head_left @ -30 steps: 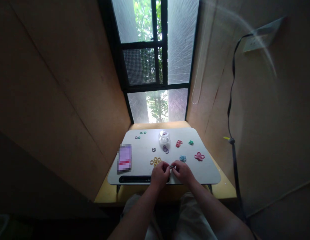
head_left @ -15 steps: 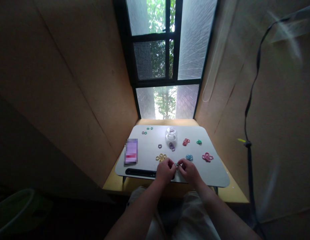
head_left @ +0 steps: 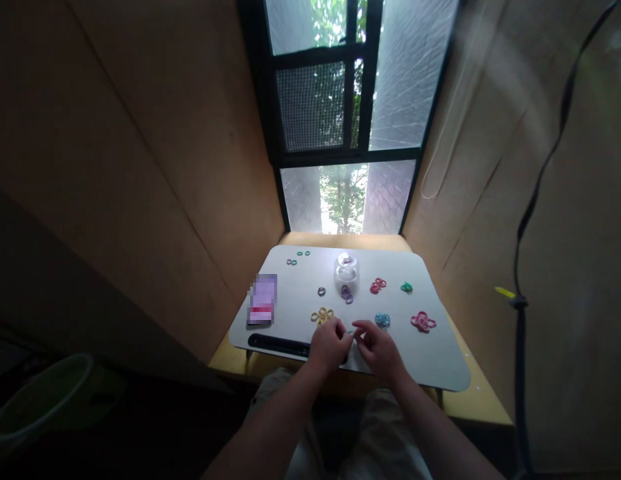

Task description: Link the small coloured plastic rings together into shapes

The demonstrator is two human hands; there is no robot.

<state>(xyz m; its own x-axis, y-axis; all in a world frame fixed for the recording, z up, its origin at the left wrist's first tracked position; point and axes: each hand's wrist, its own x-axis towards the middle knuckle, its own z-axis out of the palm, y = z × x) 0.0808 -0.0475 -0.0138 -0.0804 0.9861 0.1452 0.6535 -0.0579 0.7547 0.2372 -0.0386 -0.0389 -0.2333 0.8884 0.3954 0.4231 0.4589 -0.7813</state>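
Note:
Near the front of the white folding table (head_left: 290,300), my left hand (head_left: 331,343) pinches a small blue-green elastic hair tie (head_left: 350,332), mostly covered by the fingers. Just to its right is my right hand (head_left: 377,348), its thumb and index finger apart beside the band. Yellow hair ties (head_left: 323,316) lie right behind my left hand. A heap of blue hair ties (head_left: 383,321) is just behind the right one. Farther right sit pink hair ties (head_left: 423,322). Purple hair ties (head_left: 346,294) rest in front of a clear jar (head_left: 347,272).
Red hair ties (head_left: 377,286) and green hair ties (head_left: 407,287) lie at the back right; several single bands (head_left: 293,262) at the back left. A phone (head_left: 263,300) is at left, above a black slot (head_left: 277,344). Walls flank the table, and a dark cord (head_left: 527,220) hangs right.
My right thumb and index finger have parted from the small band that both hands were pinching. The left hand keeps it. The view has shifted slightly.

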